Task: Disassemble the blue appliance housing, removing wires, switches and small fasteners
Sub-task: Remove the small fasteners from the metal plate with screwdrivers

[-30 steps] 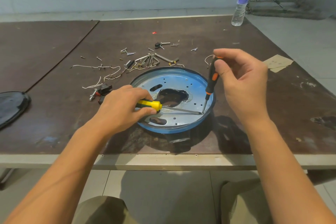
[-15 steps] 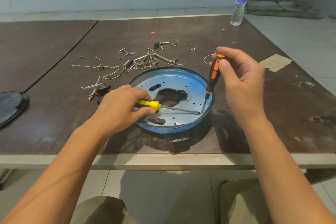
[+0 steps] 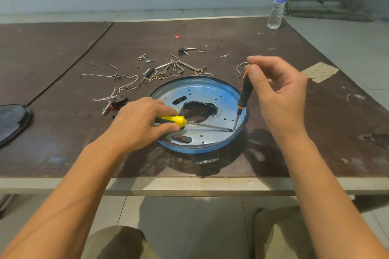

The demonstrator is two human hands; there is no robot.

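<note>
Dark brown boards top the table (image 3: 63, 143), which stands on a pale tiled floor before a light wall. On it, between the two hands and near the front edge, lies the round blue housing (image 3: 200, 95), a shallow dish with its perforated plate facing up and a ragged dark hole at its middle.

The left hand (image 3: 139, 124) rests on the housing's near-left rim, fingers curled round the yellow-handled screwdriver (image 3: 174, 120). Its long shaft lies almost flat across the plate and reaches toward the rim below the right hand. The right hand (image 3: 280, 92) hovers above that side of the rim. Thumb and fingertips pinch the top of a black-and-orange screwdriver (image 3: 244, 94), and the other fingers are loosely curled. This driver stands nearly upright, leaning a little, and its tip comes down where the long shaft ends, just inside the rim.

Beyond the left hand a black switch part (image 3: 119, 102) with a red spot lies close to the knuckles. Farther out are white wires (image 3: 109, 75), scattered screws (image 3: 147, 59) and a bunch of hex keys (image 3: 174, 67). Past the right hand's outer side lies a scrap of tan cardboard (image 3: 320, 71). A water bottle (image 3: 277, 2) stands at the far table edge. Well out from the left hand, a black lid (image 3: 12, 120) is cut off by the picture's side.
</note>
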